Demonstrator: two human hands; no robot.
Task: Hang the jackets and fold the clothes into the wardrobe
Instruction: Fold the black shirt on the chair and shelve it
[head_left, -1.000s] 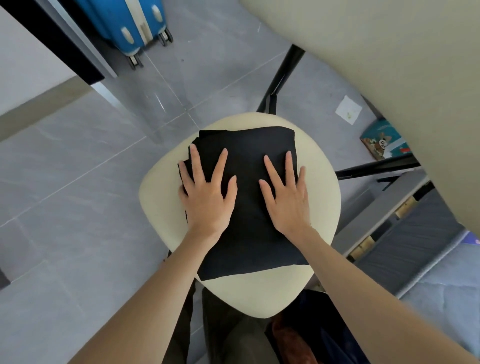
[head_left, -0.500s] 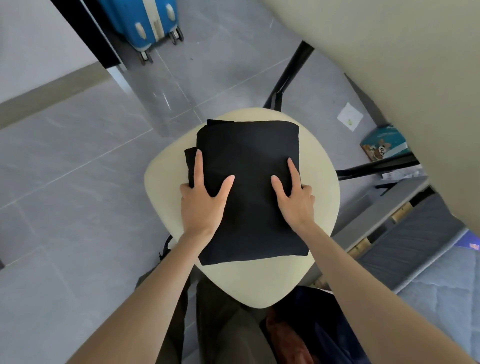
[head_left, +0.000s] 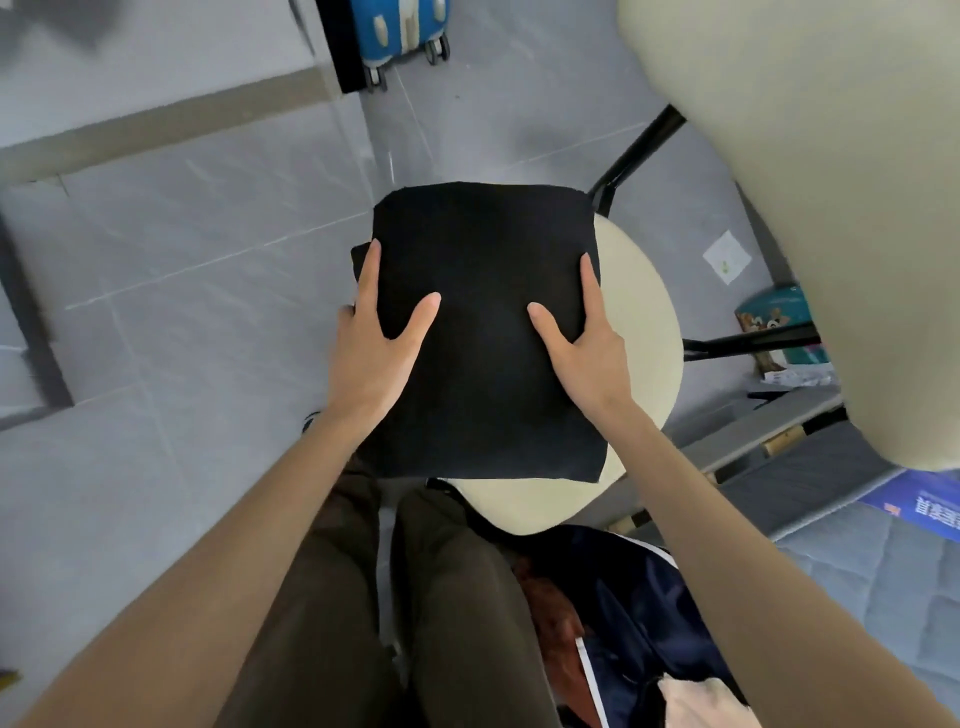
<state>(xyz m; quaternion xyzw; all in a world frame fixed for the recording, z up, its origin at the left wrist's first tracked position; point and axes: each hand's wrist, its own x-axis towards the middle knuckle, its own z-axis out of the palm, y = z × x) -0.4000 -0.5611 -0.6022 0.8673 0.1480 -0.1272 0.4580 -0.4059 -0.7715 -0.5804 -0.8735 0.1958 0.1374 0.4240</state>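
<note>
While over chair (head_left: 640, 312), left hand (head_left: 375, 356), right hand (head_left: 589, 356) grip black garment (head_left: 483, 249).

The cloth (head_left: 483, 332) is held between the left hand (head_left: 374, 353) and right hand (head_left: 587, 353), over the seat (head_left: 639, 322), which shows to their right. A suitcase (head_left: 400, 31) stands far ahead of them, and the bed (head_left: 883, 597) lies behind and right.

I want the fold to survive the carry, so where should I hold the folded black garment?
By its two long side edges, midway, coming from left and right: thumbs on top, fingers round the edge, as the left hand and right hand do. The folded black garment is a flat, limp rectangle.
</note>
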